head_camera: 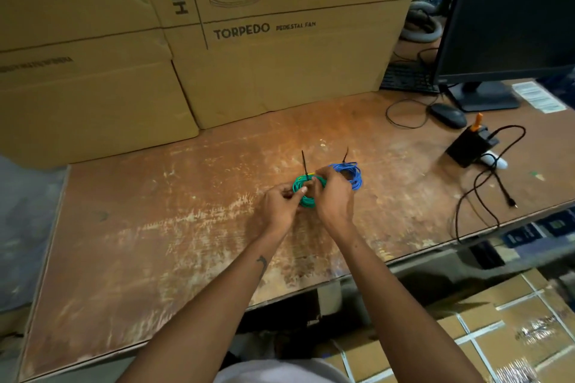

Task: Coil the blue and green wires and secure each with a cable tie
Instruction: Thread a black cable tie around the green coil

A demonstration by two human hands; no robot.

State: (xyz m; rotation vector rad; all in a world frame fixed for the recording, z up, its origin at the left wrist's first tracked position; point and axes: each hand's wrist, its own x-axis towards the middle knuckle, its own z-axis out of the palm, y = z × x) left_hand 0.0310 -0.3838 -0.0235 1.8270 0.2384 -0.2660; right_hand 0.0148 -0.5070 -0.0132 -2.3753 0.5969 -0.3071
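Observation:
A coiled green wire (306,197) lies on the worn wooden table (155,227), held between both hands. A black cable tie (304,165) wraps the coil's far edge, and its tail sticks up and away from me. My left hand (278,207) grips the coil's left side with curled fingers. My right hand (334,196) curls over its right side and hides part of it. Just behind and to the right lies a coiled blue wire (351,176) with its own black tie (345,155) standing up.
Large cardboard boxes (264,50) stand along the back of the table. At the right are a monitor (510,15), a mouse (448,115), a black box (468,148) with an orange-handled tool and loose black cables (485,196). Taped cartons (497,336) sit below the table's front edge.

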